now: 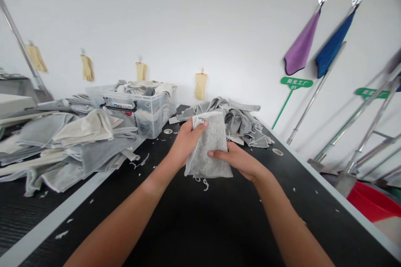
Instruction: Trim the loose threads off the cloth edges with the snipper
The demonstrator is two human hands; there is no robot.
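Note:
A folded grey cloth (210, 156) with a pale edge is held up over the black table (188, 221). My left hand (189, 139) grips its upper left side, thumb across the front. On the right side, my right hand (239, 159) pinches it, thumb on the front and fingers behind, out of sight. Loose threads (205, 184) dangle by its lower edge. Just behind the cloth lies a crumpled pile of grey cloths (241, 121).
Stacked grey and cream cloths (84, 146) cover the left side, next to a clear plastic bin (150, 114) full of cloths. Lint scraps (62, 235) dot the table. Yellow gloves (201, 85) hang on the wall; mop poles (308, 108) and a red bucket (372, 200) stand at right.

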